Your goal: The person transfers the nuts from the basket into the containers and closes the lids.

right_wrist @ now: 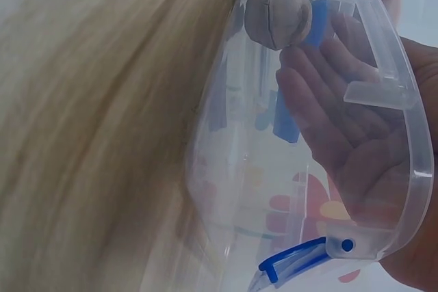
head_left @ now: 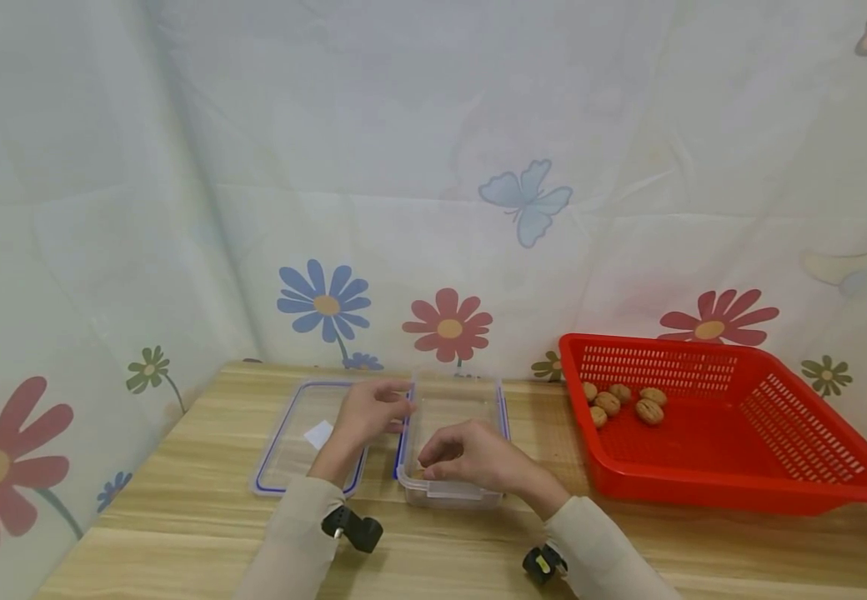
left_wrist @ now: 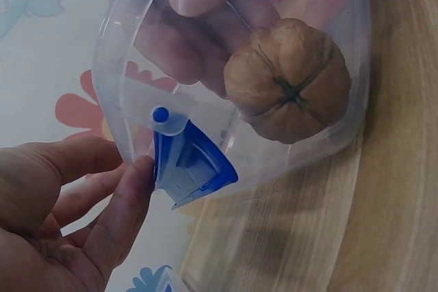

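A clear plastic food box (head_left: pixel 458 492) with blue side latches stands lidless on the table. At its left side my left hand (head_left: pixel 371 410) pinches the rim by a blue latch (left_wrist: pixel 195 165). My right hand (head_left: pixel 474 457) reaches over the near edge into the box. A walnut (left_wrist: pixel 287 80) lies on the box floor in the near left corner. In the right wrist view, the right fingers are fairly straight, and their tips are at the walnut (right_wrist: pixel 277 15); the hand mostly covers it in the head view.
The clear lid (head_left: pixel 272 446) with a blue seal and a white label (head_left: pixel 319 434) lies left of the box. A red plastic basket (head_left: pixel 711 487) at the right holds several walnuts (head_left: pixel 649 411) in its left part. A flowered curtain (head_left: pixel 418 217) hangs behind the wooden table (head_left: pixel 178 517).
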`<state>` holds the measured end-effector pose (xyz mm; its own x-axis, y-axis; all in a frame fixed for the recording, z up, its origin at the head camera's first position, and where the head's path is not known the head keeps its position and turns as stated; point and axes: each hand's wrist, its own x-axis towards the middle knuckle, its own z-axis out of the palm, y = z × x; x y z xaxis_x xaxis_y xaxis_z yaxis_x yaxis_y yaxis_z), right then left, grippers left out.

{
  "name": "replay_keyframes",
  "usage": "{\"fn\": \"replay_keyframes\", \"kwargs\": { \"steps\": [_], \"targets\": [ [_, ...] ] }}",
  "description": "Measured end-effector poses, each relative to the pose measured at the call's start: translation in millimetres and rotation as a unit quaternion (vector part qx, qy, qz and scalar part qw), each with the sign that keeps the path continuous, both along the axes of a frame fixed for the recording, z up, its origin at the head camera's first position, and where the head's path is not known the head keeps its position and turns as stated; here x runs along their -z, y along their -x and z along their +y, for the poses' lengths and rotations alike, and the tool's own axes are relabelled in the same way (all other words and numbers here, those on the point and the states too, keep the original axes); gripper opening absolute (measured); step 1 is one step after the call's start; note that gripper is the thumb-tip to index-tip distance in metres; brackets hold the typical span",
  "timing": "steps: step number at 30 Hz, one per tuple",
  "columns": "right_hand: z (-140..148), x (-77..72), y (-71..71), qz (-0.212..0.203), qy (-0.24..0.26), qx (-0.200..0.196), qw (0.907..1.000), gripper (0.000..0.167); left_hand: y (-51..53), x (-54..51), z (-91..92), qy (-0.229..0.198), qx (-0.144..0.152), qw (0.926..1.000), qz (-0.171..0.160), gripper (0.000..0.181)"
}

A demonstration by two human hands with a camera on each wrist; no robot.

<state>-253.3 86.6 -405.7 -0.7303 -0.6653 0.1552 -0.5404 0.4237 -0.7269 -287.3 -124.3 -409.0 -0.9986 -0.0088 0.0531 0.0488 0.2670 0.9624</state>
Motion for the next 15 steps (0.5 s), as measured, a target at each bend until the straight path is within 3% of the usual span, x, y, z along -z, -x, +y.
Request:
{"fn": "replay_keyframes", "kwargs": {
  "steps": [9,15],
  "targets": [
    [2,-2.9,-0.3,-0.021,-0.001,0.005,0.9998,0.016,-1.9,-0.5,-1.0,0.004,-0.001,1.0000,0.001,0.037],
    [9,-16.5,-1.3,-0.031,0.008,0.013,0.9994,0.016,0.5,1.8,-1.4,0.000,0.003,1.0000,0.004,0.037]
  ]
}}
